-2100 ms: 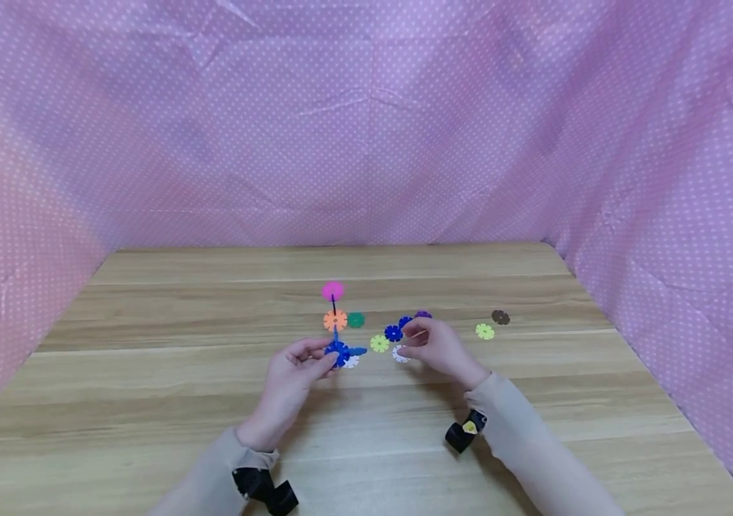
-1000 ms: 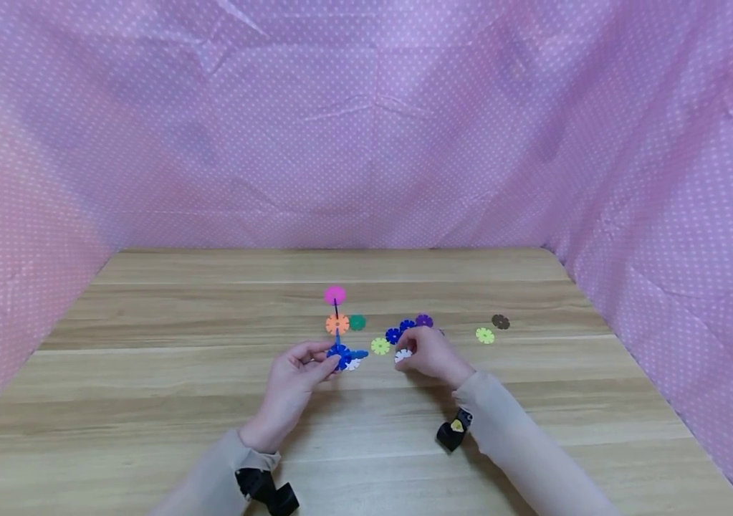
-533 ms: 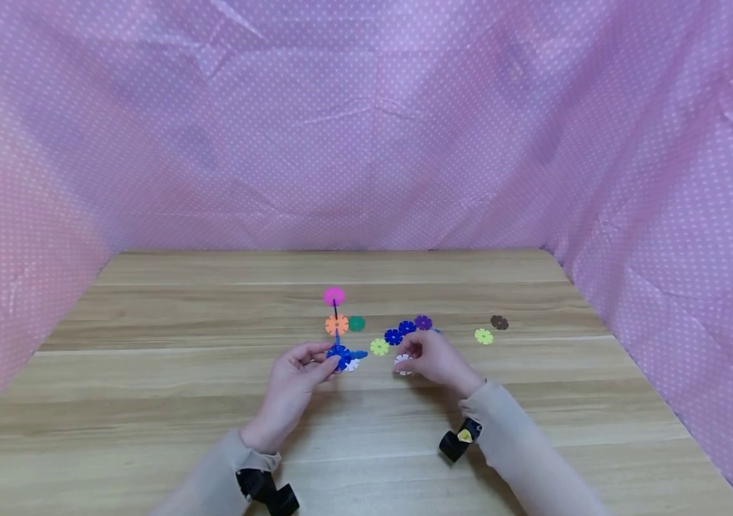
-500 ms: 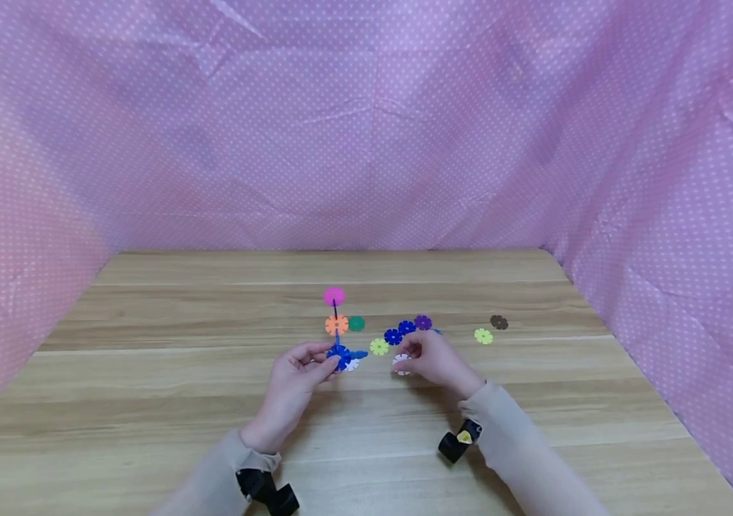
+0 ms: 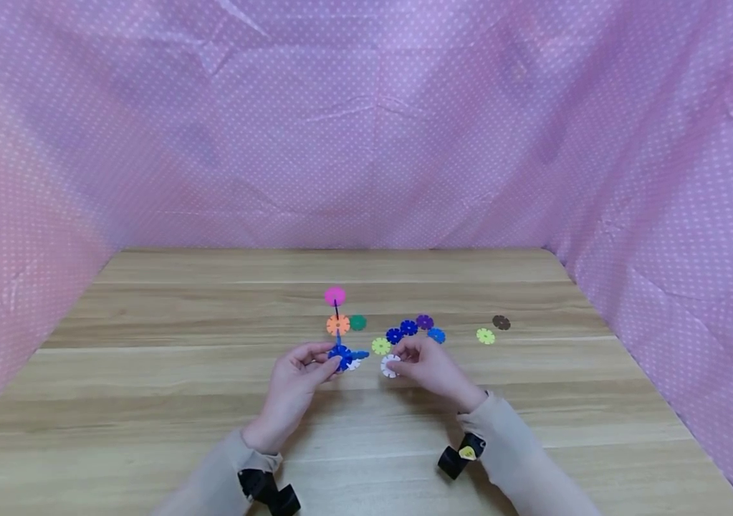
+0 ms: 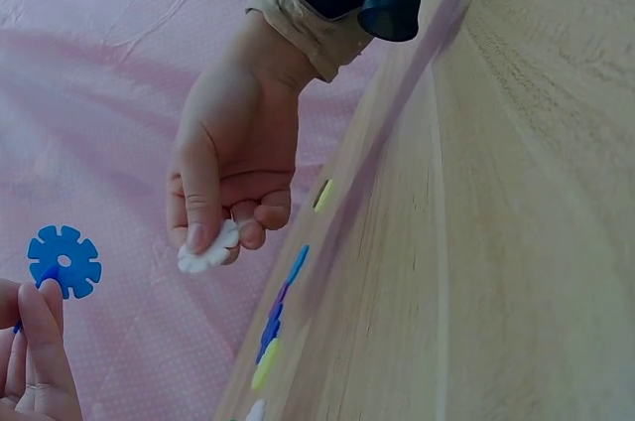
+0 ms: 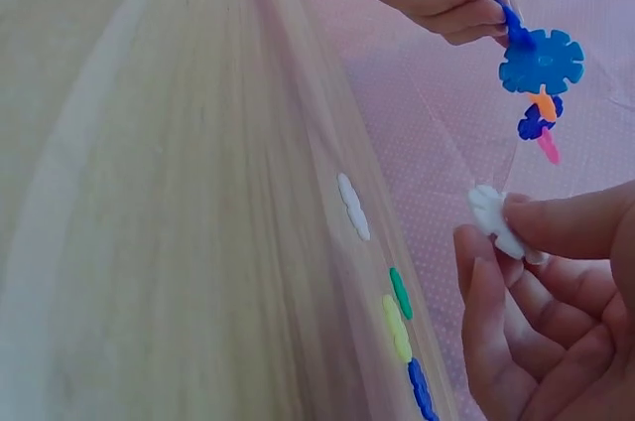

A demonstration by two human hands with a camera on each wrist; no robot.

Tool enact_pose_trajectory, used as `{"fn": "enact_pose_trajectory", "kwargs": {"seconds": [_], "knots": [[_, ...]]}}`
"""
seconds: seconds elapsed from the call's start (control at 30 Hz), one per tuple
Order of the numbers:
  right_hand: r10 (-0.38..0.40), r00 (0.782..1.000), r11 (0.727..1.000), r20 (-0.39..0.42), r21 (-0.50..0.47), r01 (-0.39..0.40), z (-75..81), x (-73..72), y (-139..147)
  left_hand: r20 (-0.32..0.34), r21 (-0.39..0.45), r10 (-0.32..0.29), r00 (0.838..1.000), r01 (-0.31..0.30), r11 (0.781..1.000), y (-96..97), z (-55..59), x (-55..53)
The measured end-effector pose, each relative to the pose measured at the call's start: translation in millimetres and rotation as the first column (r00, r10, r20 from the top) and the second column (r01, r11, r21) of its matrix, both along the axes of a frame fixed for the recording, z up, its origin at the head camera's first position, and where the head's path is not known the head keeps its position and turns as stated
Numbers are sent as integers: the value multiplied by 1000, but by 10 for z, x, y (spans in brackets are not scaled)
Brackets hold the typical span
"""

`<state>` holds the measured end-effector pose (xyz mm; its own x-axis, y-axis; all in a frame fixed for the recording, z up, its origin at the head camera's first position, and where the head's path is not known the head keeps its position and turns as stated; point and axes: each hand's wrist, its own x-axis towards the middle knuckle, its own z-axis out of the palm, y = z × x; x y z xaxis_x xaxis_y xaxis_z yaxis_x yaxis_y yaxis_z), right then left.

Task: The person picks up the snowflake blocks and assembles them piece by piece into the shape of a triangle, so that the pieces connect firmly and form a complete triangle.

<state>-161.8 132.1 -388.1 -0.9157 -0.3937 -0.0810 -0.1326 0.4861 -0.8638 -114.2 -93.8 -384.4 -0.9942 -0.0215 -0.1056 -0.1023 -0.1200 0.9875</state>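
My left hand (image 5: 291, 380) pinches a dark blue notched snowflake disc (image 5: 341, 357) between thumb and fingers. Joined to it is a chain of discs: lighter blue ones (image 7: 542, 62), an orange one (image 5: 338, 325), a dark blue one (image 7: 536, 121) seen edge-on from the head, and a pink one (image 5: 335, 296) at the far end. To the right, my right hand (image 5: 433, 369) pinches a white notched disc (image 5: 389, 366) by its edge, apart from the chain. In the right wrist view this white disc (image 7: 490, 214) is off the table, its near edge hidden by the thumb.
Loose discs lie on the wooden table (image 5: 147, 401): green (image 5: 357, 322), yellow (image 5: 381, 346), dark blue (image 5: 395, 336), purple (image 5: 425, 322), blue (image 5: 436, 335). Another white disc (image 7: 353, 208) lies beneath the chain. Farther right are yellow (image 5: 485, 336) and brown (image 5: 501, 322) discs. Pink dotted cloth (image 5: 366, 143) surrounds the table.
My right hand has reached down, taken the white disc from the table and brought it left toward the chain. The blue disc behind that hand is uncovered. My left hand stays nearly still.
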Motion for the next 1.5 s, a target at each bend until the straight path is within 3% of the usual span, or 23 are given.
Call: {"fn": "enact_pose_trajectory", "kwargs": {"seconds": [0.3,0.73,1.07,1.5], "knots": [[52,988,983,144,-181,-25,-2,50,26,-5,3,14,1000,-14,1000,58,-32,3],[-41,988,973,149,-218,73,94,102,42,2,6,9,1000,-9,1000,97,-57,8],[-19,992,966,129,-252,51,123,150,23,1,3,-4,1000,4,1000,122,-68,8],[13,996,974,83,-225,7,134,175,6,0,-11,-42,999,42,999,114,-57,26]]}}
